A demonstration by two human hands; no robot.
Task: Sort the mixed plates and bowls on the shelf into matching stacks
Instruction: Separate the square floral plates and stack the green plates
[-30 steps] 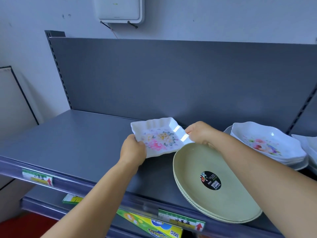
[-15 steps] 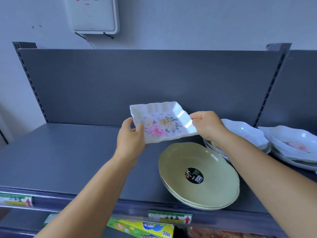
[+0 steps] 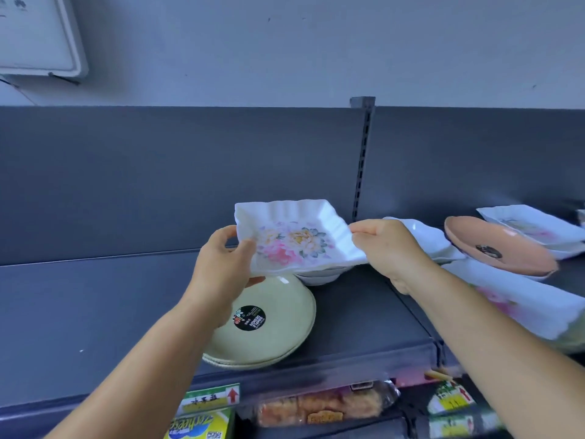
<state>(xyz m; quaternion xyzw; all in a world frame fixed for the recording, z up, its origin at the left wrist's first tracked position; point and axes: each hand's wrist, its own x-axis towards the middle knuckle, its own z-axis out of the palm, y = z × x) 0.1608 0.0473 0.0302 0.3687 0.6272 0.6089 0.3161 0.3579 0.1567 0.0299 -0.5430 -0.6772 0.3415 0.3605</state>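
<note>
I hold a white square plate with a pink and yellow flower print (image 3: 294, 237) in the air above the grey shelf (image 3: 95, 299). My left hand (image 3: 221, 264) pinches its left edge and my right hand (image 3: 384, 245) pinches its right edge. Below it lies a stack of pale green round plates (image 3: 269, 331) with a black sticker. Just behind that stack, white dishes (image 3: 319, 275) peek out under the held plate. To the right sit a white scalloped bowl (image 3: 427, 237), a pink round plate (image 3: 497, 245) and more white flowered plates (image 3: 535, 229), (image 3: 531, 305).
A dark back panel with a slotted upright (image 3: 362, 160) splits the shelf into two bays. A white box (image 3: 38, 33) hangs on the wall at top left. Under the shelf edge are price tags (image 3: 210, 399) and packaged goods (image 3: 319, 405).
The view has swung to the right, bringing the right bay with the pink plate into sight. Both hands have carried the flowered plate to the right, over the back of the green stack.
</note>
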